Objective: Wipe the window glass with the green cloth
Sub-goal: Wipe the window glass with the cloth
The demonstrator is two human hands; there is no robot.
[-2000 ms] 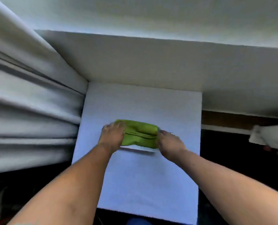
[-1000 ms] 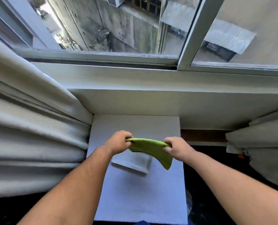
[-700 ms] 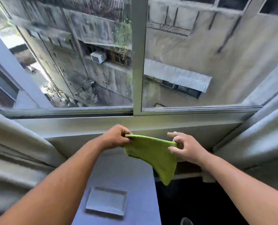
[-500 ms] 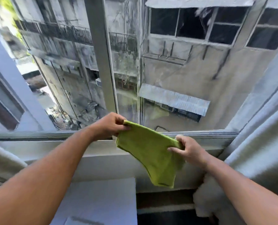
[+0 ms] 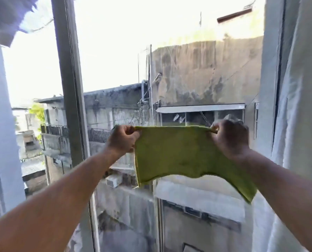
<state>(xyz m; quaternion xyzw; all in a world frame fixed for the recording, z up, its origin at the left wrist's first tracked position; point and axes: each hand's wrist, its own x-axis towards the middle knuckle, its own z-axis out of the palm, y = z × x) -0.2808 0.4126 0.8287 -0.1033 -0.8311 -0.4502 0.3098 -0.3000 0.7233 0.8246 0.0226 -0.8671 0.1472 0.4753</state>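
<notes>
The green cloth point(image 5: 180, 151), lying folded on a white surface two seconds ago, is now hanging opened out in front of the window glass point(image 5: 197, 79). The left hand point(image 5: 123, 140) and right hand point(image 5: 229, 137) are pinching its top corners, raised from table level to window height.

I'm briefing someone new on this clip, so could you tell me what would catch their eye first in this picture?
The green cloth stands out at centre, stretched flat by its top corners between the left hand and right hand. Behind it is the window glass, showing stained grey buildings under a glaring white sky. A grey frame upright runs down the left, and a pale curtain hangs at the right edge.
</notes>
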